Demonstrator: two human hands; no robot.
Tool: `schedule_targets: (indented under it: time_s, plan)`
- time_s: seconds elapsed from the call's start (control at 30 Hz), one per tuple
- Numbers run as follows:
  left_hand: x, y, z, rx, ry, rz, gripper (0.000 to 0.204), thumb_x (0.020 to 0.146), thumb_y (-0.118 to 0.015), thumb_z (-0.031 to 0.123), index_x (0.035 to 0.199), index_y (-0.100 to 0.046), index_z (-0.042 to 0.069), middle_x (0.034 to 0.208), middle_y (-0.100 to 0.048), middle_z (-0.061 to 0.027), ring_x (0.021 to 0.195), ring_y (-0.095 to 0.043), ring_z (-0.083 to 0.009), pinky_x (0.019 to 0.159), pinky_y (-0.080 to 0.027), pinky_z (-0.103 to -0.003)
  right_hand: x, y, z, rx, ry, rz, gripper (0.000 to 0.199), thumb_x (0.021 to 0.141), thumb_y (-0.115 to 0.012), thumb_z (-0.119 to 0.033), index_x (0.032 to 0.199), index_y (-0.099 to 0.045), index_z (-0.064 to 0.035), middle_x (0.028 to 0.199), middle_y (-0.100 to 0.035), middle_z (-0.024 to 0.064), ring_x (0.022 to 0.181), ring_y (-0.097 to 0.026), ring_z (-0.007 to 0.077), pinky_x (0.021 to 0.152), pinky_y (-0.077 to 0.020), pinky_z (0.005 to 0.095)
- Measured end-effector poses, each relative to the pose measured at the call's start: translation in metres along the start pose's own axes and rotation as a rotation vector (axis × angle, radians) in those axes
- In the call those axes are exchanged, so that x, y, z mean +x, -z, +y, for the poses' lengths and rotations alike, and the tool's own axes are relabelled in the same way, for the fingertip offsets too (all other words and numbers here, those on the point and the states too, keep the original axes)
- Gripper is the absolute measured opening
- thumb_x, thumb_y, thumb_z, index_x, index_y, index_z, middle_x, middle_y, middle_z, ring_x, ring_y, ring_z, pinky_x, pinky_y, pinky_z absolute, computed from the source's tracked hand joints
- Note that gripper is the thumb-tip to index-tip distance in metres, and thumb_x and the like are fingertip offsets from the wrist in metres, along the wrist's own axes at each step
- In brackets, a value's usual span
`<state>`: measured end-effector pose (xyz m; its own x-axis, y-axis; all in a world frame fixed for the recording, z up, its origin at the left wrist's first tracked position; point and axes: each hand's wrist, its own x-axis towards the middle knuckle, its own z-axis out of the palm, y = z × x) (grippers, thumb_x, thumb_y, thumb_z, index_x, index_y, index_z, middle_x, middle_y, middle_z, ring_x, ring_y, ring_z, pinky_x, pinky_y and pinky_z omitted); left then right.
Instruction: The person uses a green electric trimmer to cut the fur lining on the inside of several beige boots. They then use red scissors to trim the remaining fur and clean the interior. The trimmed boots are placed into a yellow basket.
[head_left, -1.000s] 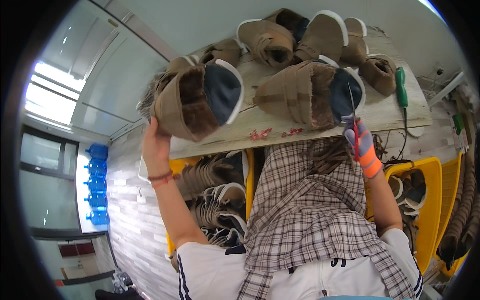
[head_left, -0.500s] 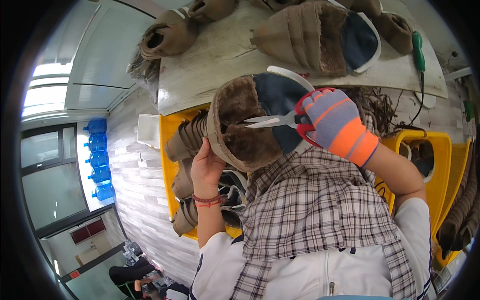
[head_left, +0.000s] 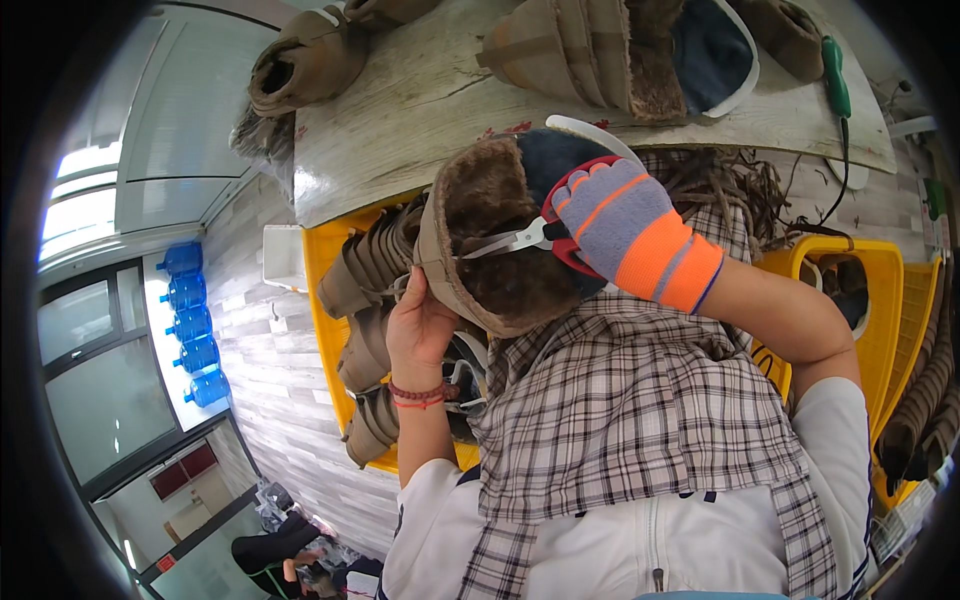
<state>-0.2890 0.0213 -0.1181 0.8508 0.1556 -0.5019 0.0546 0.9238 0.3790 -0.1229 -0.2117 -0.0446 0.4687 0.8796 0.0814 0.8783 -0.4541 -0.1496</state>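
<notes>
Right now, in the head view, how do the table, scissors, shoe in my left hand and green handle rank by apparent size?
Largest to smallest:
1. Table
2. Held shoe
3. Scissors, partly hidden by your right hand
4. Green handle

Blue water jugs (head_left: 188, 323) are forming a row near glass panels (head_left: 112, 395), a green-handled corded tool (head_left: 836, 78) is lying on the worktop (head_left: 400, 125), a white tub (head_left: 284, 258) is sitting beside a yellow crate (head_left: 318, 275)
</notes>
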Motion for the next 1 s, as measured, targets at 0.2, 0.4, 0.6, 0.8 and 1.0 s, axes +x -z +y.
schedule_targets:
  time_s: [0.2,0.4,0.6,0.8,1.0]
  plan:
    - [0.003,-0.003,-0.002,0.007,-0.002,-0.014,0.040,0.092,-0.052,0.017,0.128,-0.045,0.003,0.128,-0.051,-0.0084,0.119,-0.047,-0.0237,0.104,-0.033,-0.039,0.003,-0.003,0.000,-0.083,0.003,-0.011,0.030,0.073,-0.065,-0.038,0.082,-0.062,-0.0098,0.075,-0.062,0.0073,0.070,-0.060,0.0232,0.063,-0.0459,0.0336]
    - [0.002,-0.001,-0.002,0.013,-0.007,-0.002,0.038,0.092,-0.052,0.017,0.127,-0.047,0.004,0.125,-0.054,-0.0096,0.116,-0.049,-0.0245,0.102,-0.035,-0.040,-0.015,0.000,0.020,0.130,-0.061,0.073,0.027,0.071,-0.069,-0.034,0.086,-0.063,-0.0123,0.077,-0.062,0.0063,0.074,-0.059,0.0216,0.065,-0.0457,0.0327]
    - [0.000,-0.001,-0.005,0.030,-0.060,-0.037,0.036,0.091,-0.052,0.018,0.125,-0.049,0.005,0.122,-0.056,-0.0090,0.113,-0.051,-0.0240,0.099,-0.038,-0.040,-0.030,0.006,0.014,0.176,-0.088,0.019,0.028,0.068,-0.071,-0.033,0.086,-0.064,-0.0120,0.077,-0.061,0.0067,0.074,-0.058,0.0224,0.065,-0.0460,0.0331]
    - [-0.001,0.000,-0.007,0.020,-0.126,-0.021,0.037,0.093,-0.050,0.019,0.125,-0.047,0.002,0.126,-0.051,-0.0132,0.120,-0.044,-0.0256,0.106,-0.032,-0.042,-0.027,0.000,0.005,0.193,-0.051,0.037,0.026,0.069,-0.070,-0.031,0.082,-0.064,-0.0100,0.073,-0.061,0.0076,0.071,-0.059,0.0236,0.063,-0.0465,0.0335]
    - [-0.001,-0.002,-0.007,0.004,-0.117,-0.097,0.037,0.093,-0.049,0.019,0.126,-0.046,0.002,0.126,-0.051,-0.0129,0.119,-0.045,-0.0254,0.105,-0.033,-0.041,-0.027,-0.002,0.001,0.165,-0.086,-0.041,0.027,0.068,-0.070,-0.032,0.082,-0.064,-0.0089,0.072,-0.061,0.0093,0.070,-0.060,0.0243,0.061,-0.0468,0.0336]
